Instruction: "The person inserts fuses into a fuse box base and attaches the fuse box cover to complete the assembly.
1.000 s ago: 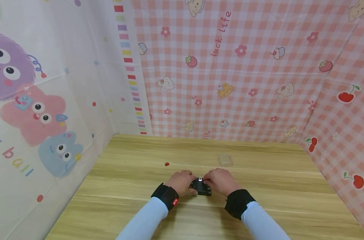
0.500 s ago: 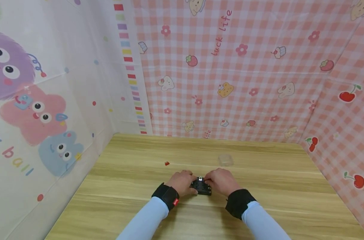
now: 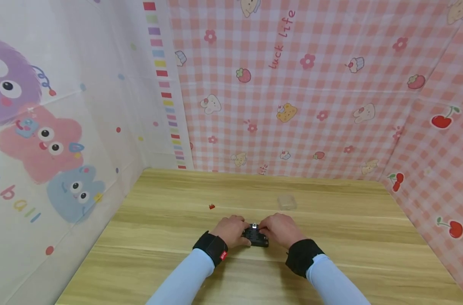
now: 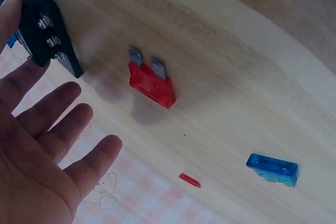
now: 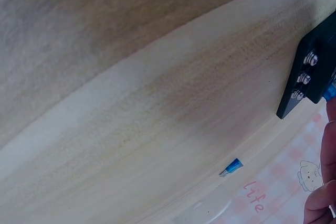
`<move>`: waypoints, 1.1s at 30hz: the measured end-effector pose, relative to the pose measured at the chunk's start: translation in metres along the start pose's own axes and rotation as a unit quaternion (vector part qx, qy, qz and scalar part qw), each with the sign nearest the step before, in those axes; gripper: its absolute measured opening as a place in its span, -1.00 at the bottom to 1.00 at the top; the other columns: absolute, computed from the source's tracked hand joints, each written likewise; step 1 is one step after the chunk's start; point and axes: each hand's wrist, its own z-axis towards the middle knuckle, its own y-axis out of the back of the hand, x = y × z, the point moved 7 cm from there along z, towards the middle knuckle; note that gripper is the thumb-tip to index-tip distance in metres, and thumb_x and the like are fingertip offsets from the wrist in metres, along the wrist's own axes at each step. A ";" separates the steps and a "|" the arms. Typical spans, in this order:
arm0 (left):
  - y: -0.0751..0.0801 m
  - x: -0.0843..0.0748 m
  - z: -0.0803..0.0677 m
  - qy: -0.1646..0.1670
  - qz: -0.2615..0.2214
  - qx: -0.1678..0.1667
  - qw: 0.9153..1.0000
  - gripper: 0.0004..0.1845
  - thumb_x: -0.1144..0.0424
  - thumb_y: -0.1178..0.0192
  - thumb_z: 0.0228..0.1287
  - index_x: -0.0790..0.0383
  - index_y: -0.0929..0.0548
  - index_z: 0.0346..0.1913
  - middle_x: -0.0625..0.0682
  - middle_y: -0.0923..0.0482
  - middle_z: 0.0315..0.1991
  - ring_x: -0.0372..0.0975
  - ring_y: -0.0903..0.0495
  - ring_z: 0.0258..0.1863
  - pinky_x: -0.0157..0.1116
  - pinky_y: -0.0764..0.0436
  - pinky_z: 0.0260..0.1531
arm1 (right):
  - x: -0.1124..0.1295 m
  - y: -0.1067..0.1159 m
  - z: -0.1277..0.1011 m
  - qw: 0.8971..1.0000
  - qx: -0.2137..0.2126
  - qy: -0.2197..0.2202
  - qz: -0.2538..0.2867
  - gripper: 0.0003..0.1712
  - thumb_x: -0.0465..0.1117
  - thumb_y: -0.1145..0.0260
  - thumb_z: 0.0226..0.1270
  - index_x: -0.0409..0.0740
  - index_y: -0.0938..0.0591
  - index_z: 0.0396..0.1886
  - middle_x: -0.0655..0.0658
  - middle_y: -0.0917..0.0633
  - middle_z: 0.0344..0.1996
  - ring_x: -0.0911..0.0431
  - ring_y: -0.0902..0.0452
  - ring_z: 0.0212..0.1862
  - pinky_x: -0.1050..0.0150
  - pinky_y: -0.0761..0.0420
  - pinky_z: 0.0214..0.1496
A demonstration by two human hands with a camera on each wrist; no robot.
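Observation:
A small black fuse block [image 3: 256, 238] with screws lies on the wooden table [image 3: 330, 237] between both hands. My left hand [image 3: 231, 231] holds its left end; in the left wrist view the thumb and forefinger bracket the block [image 4: 44, 32] while the other fingers [image 4: 79, 121] spread out straight. My right hand [image 3: 280, 229] is curled at the block's right end and pinches a small pale piece [image 3: 255, 227] at its top. In the right wrist view only fingertips [image 5: 321, 192] show beside the block [image 5: 314, 69].
A red blade fuse [image 4: 152, 83], a blue fuse [image 4: 273, 168] and a tiny red chip [image 4: 189, 180] lie loose on the table. A small red bit [image 3: 211, 206] sits left of the hands, a clear plastic box [image 3: 286, 202] behind them. Patterned cloth walls [image 3: 292, 106] enclose three sides.

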 end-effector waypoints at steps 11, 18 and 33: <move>0.002 0.000 0.001 -0.001 0.005 -0.005 1.000 -0.46 -0.17 -0.39 0.14 0.04 -0.70 0.12 -0.03 -0.62 -0.03 -0.17 -0.56 -0.02 -0.15 -0.59 -0.10 | 0.001 -0.001 0.001 1.000 0.004 0.008 0.005 -0.93 -0.21 -0.45 0.25 -0.02 -0.80 -0.28 0.11 -0.74 -0.38 0.24 -0.57 -0.34 0.21 -0.59 -0.21; 0.000 0.001 0.001 -0.002 -0.003 -0.006 1.000 -0.46 -0.16 -0.40 0.14 0.04 -0.71 0.11 -0.02 -0.62 -0.05 -0.17 -0.55 -0.05 -0.15 -0.58 -0.10 | 0.002 -0.003 0.001 1.000 0.004 0.012 0.007 -0.91 -0.22 -0.45 0.25 -0.04 -0.80 -0.25 0.08 -0.75 -0.36 0.21 -0.60 -0.31 0.17 -0.60 -0.18; 0.000 0.000 0.001 -0.004 0.003 -0.004 1.000 -0.47 -0.17 -0.40 0.14 0.05 -0.71 0.10 -0.04 -0.62 -0.06 -0.18 -0.56 -0.04 -0.16 -0.59 -0.12 | 0.007 -0.005 -0.002 0.999 -0.019 0.031 -0.026 -0.95 -0.22 -0.48 0.21 -0.03 -0.80 -0.33 0.08 -0.70 -0.43 0.19 -0.55 -0.38 0.21 -0.55 -0.28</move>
